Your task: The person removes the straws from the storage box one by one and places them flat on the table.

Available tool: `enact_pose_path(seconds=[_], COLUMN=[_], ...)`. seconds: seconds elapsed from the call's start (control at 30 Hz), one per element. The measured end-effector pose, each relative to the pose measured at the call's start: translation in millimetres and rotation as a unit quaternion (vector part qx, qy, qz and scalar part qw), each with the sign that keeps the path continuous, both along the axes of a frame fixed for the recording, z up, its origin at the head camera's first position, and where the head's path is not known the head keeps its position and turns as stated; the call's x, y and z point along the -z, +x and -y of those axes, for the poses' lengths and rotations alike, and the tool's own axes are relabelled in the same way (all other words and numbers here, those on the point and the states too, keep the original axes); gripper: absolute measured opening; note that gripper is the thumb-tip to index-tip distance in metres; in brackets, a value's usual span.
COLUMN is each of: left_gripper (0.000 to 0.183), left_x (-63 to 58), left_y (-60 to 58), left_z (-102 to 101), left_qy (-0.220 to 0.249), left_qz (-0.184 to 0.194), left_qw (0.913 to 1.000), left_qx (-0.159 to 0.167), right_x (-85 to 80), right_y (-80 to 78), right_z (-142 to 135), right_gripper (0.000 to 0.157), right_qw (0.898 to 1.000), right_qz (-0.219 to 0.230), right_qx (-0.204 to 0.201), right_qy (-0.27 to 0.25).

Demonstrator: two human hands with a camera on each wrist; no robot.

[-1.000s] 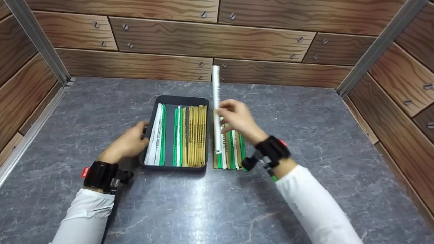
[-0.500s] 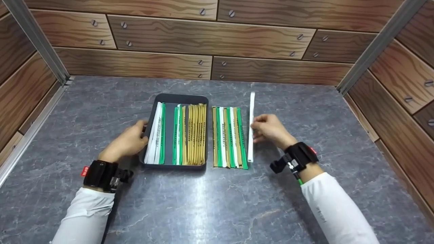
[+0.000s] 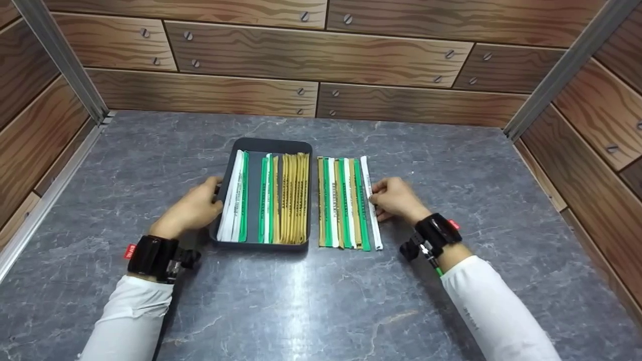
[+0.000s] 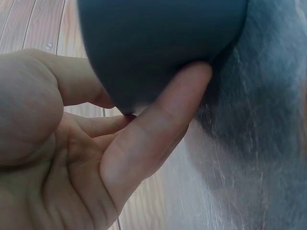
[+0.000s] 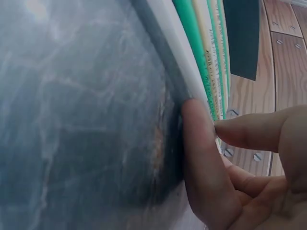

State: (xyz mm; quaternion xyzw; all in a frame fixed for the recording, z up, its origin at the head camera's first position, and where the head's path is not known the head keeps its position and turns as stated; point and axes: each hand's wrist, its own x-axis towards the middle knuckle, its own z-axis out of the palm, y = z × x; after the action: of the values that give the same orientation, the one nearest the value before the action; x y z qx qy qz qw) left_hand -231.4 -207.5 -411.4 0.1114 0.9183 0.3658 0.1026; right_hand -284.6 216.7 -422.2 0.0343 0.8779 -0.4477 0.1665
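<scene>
On the left, a dark grey rectangular tray [image 3: 273, 144] holds white packets [image 3: 231, 200], green ones and a thick bunch of brown ones [image 3: 295, 200]. My left hand [image 3: 193, 208] holds the tray's left side; in the left wrist view its fingers lie against the dark wall [image 4: 144, 52]. To the tray's right, slim printed packets in green, white and brown form a row [image 3: 343, 203]. At the row's right end my right hand [image 3: 397, 200] pinches a long white packet [image 3: 374, 220] between thumb and fingers. That packet slants slightly beside a green one [image 5: 189, 28].
A grey marbled tabletop [image 3: 311, 311] lies under everything. Wood-patterned panels [image 3: 251, 55] rise behind and at both sides, with metal posts [image 3: 562, 65] in the corners. Black wrist cameras [image 3: 153, 258] sit on both wrists.
My right hand has carried the white packet from above the row over to its right end and lowered it beside the last green packet. The left hand has stayed on the tray.
</scene>
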Motion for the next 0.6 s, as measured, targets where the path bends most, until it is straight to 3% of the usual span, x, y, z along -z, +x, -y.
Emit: enact_pose_path(seconds=[0.6], left_gripper=[0.061], left_x=[1.0], left_y=[-0.8], left_z=[-0.1], left_qy=[-0.001], left_qz=[-0.005], left_qw=[1.0], left_qx=[0.0], right_x=[0.6], right_y=[2.1], right_z=[7.5], right_gripper=[0.043], right_qw=[0.999], right_qz=[-0.041], right_qx=[-0.007], right_qy=[0.024])
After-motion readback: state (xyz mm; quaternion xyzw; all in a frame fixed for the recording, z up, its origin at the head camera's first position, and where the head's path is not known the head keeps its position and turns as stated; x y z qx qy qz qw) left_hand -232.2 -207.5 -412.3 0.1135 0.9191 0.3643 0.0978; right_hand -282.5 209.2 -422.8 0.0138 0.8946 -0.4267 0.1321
